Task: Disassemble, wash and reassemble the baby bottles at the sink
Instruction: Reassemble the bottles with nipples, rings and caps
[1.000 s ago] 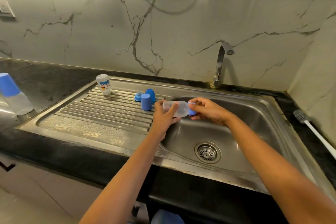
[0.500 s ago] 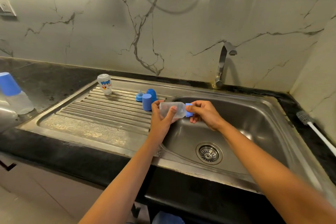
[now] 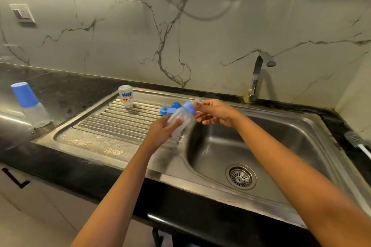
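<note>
- Closest to you, down and to the right of your grip, the round metal drain strainer [image 3: 241, 176] sits in the floor of the stainless steel sink basin [image 3: 216, 146].
- Your left hand [image 3: 160, 132] has its fingers curled round the lower half of the clear plastic baby bottle [image 3: 177, 122], a full grasp.
- The bottle is in the air, over the edge where the ribbed steel drainboard [image 3: 120, 124] meets the basin. It is tilted, with the neck pointing up and to the right.
- Your right hand [image 3: 216, 113] meets it at the top, thumb and fingertips [image 3: 200, 106] pinching the blue screw collar [image 3: 189, 107] on the neck.
- A clear teat [image 3: 197, 100] pokes out past the collar, blurred.
- Just behind the grip, on the drainboard, sit a blue domed cap [image 3: 176, 104] and a blue ring with a small teat [image 3: 163, 109].
- Further left of the grip, a small white bottle with a printed label [image 3: 125, 96] stands at the drainboard's far edge.
- Well out to the left, a clear bottle under a tall blue cap [image 3: 30, 104] stands on the black stone counter [image 3: 70, 90].
- Far right of the grip, a white-handled bottle brush [image 3: 355, 140] lies on the counter.
- Beyond the grip to the right, the steel tap [image 3: 259, 74] rises at the back rim, against the veined marble wall [image 3: 120, 46].
</note>
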The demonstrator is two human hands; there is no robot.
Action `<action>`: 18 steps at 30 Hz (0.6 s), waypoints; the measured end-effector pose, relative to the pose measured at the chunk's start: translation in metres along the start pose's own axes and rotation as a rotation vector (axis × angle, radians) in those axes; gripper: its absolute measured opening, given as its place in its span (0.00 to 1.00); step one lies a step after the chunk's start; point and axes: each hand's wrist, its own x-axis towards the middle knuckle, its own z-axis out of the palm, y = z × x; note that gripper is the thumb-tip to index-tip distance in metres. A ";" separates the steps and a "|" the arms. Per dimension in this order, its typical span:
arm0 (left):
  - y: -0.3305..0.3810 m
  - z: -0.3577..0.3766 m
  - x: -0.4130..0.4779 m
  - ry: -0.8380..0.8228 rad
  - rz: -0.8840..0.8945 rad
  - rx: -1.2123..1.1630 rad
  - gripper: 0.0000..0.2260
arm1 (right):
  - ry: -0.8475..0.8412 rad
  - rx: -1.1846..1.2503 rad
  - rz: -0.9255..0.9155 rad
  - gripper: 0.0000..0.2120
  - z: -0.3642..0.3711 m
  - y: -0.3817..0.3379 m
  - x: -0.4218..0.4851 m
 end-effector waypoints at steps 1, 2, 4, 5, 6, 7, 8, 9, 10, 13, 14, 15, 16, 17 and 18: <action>-0.005 -0.004 -0.001 0.065 -0.041 -0.049 0.21 | 0.022 0.025 0.004 0.18 0.005 0.000 0.008; -0.011 -0.009 -0.001 0.113 -0.092 -0.123 0.24 | 0.079 -0.013 -0.011 0.16 0.012 0.002 0.018; -0.018 -0.015 -0.004 0.156 -0.170 -0.277 0.30 | 0.248 -0.358 -0.100 0.10 0.024 0.011 0.042; -0.022 -0.017 -0.005 0.162 -0.182 -0.314 0.32 | 0.287 -0.538 -0.155 0.11 0.031 0.015 0.053; -0.025 -0.018 -0.005 0.164 -0.185 -0.321 0.32 | 0.266 -0.656 -0.197 0.15 0.038 0.018 0.061; -0.027 -0.020 -0.005 0.173 -0.181 -0.324 0.30 | 0.206 -0.717 -0.216 0.20 0.047 0.020 0.069; -0.029 -0.021 -0.005 0.177 -0.182 -0.322 0.30 | 0.144 -0.755 -0.220 0.23 0.054 0.022 0.075; -0.030 -0.021 -0.006 0.182 -0.181 -0.320 0.32 | 0.100 -0.799 -0.223 0.26 0.061 0.023 0.080; -0.031 -0.022 -0.007 0.184 -0.186 -0.312 0.35 | 0.079 -0.843 -0.220 0.28 0.067 0.025 0.084; -0.032 -0.022 -0.008 0.181 -0.193 -0.298 0.37 | 0.065 -0.891 -0.205 0.27 0.076 0.033 0.095; -0.032 -0.020 -0.008 0.172 -0.197 -0.294 0.35 | 0.067 -0.871 -0.211 0.26 0.076 0.035 0.095; -0.031 -0.019 -0.007 0.164 -0.197 -0.296 0.33 | 0.075 -0.852 -0.225 0.25 0.072 0.035 0.093; -0.030 -0.017 -0.007 0.156 -0.196 -0.309 0.30 | 0.092 -0.839 -0.246 0.22 0.067 0.034 0.090; -0.028 -0.014 -0.007 0.151 -0.195 -0.331 0.27 | 0.123 -0.828 -0.266 0.19 0.058 0.031 0.085; -0.025 -0.012 -0.007 0.142 -0.192 -0.354 0.25 | 0.167 -0.814 -0.282 0.17 0.048 0.026 0.080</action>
